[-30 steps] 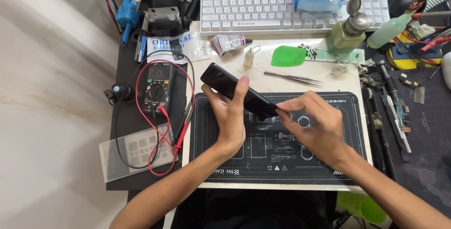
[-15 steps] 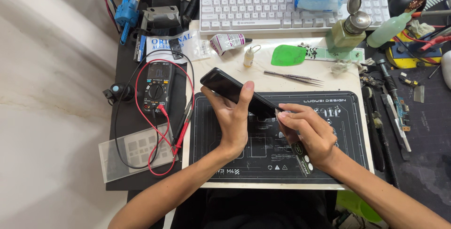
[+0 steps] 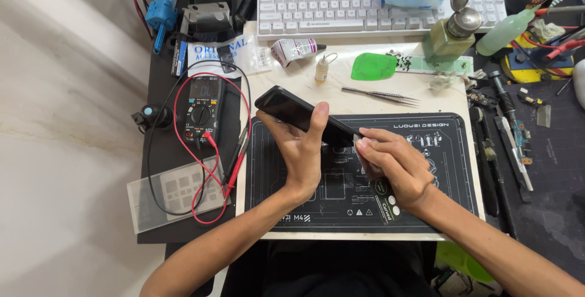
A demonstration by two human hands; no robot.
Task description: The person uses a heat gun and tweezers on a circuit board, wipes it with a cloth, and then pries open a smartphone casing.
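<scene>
left hand [image 3: 303,154] fingers wrap dark phone [image 3: 303,116], tilted above black work mat [image 3: 451,181] at frame centre, steadying it | right hand [image 3: 393,166] fingers pinch flat tool [image 3: 385,202] at phone's lower end

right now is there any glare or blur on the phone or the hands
Head view: light is even and soft; the slim black phone in the left hand shows only a dull sheen, no hard glare; the right hand is sharp, unblurred; the frame edges bow slightly.
</scene>
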